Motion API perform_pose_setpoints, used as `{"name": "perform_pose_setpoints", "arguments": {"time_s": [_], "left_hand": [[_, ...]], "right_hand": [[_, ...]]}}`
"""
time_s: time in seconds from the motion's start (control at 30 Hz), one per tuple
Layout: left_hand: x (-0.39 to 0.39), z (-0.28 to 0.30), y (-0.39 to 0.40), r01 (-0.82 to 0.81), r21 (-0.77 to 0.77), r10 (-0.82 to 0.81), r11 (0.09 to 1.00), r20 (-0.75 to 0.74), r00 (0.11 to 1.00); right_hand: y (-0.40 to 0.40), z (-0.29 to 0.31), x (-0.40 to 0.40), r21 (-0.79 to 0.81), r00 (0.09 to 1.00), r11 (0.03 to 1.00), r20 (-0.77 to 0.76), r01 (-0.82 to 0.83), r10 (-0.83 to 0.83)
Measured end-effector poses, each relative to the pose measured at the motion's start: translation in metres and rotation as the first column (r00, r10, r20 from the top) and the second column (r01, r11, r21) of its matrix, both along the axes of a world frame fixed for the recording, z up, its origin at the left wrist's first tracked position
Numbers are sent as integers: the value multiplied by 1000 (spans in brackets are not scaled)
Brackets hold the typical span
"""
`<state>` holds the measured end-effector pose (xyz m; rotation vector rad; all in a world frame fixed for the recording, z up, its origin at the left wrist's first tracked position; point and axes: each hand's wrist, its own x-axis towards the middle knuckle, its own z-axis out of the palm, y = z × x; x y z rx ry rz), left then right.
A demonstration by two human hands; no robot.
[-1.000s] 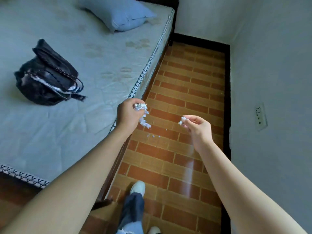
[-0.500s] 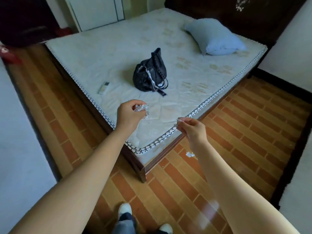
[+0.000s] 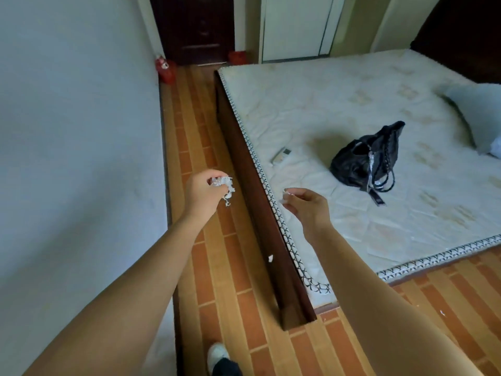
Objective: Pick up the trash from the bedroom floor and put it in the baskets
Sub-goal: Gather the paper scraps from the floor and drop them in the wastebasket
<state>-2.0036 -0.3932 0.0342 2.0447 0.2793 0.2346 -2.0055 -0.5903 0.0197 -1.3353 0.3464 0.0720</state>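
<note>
Both hands out over the floor beside the bed, each holding paper trash.

The bed (image 3: 352, 109) fills the right, a black bag (image 3: 363, 158) on it. Left hand (image 3: 202, 192) grips a paper wad (image 3: 225, 185); right hand (image 3: 307, 206) pinches a tiny scrap (image 3: 286, 191) (mostly hidden). A stray bit (image 3: 270, 258) shows lower, against the bed's side.

A bare quilted mattress (image 3: 339, 109) on a dark wooden bed frame (image 3: 260, 213) fills a pale-walled bedroom floored in orange brick-pattern tile (image 3: 230, 267), with a dark door (image 3: 193, 28) and what appears to be a light wardrobe (image 3: 295, 25) at the far end.
</note>
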Motion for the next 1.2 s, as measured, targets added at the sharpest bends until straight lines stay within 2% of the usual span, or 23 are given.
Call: {"name": "perform_pose_setpoints", "arguments": {"time_s": [0.23, 0.47, 0.7, 0.83, 1.0, 1.2], "left_hand": [[71, -14, 78, -142, -5, 142, 990, -12, 990], [165, -16, 122, -194, -22, 194, 981, 6, 981], [315, -19, 161, -263, -3, 263, 965, 13, 965], [399, -8, 181, -317, 10, 317, 948, -8, 948], [482, 8, 213, -375, 16, 376, 927, -8, 927], [576, 12, 260, -371, -5, 371, 929, 31, 928]], "right_hand": [[76, -4, 88, -42, 997, 996, -3, -81, 81], [122, -15, 189, -69, 988, 986, -3, -152, 152], [159, -20, 349, -83, 976, 973, -2, -217, 218], [177, -13, 443, -170, 959, 944, -39, -283, 280], [206, -1, 542, -215, 939, 914, -56, -344, 340], [253, -5, 647, -251, 927, 893, -56, -373, 371]]}}
